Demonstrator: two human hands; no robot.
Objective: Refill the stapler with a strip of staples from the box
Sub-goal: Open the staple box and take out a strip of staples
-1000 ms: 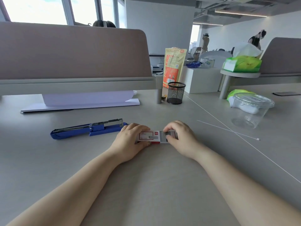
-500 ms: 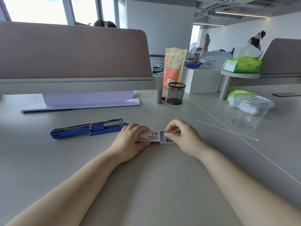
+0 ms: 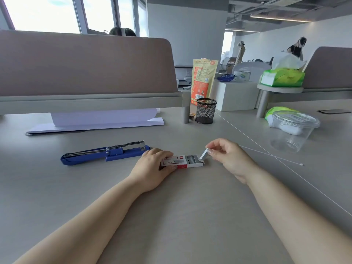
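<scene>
Right fingers (image 3: 213,149) pinched shut on staple strip (image 3: 204,154), upper end raised, lower end still in tray of box (image 3: 182,161); tilt judged to clear tray wall. Right hand (image 3: 228,158) arched above desk (image 3: 190,206), wrist low, forearm running back toward wearer. Left fingers (image 3: 162,152) curled over box sleeve, pressing it flat, judged to stop sliding during lift. Left hand (image 3: 152,168) palm down, forearm resting on desk. Stapler (image 3: 105,153) lying opened, rail exposed, just beside left hand, ready for loading

left hand (image 3: 152,166): bare | right hand (image 3: 228,159): bare | forearms: bare, sleeveless | nails: short
</scene>
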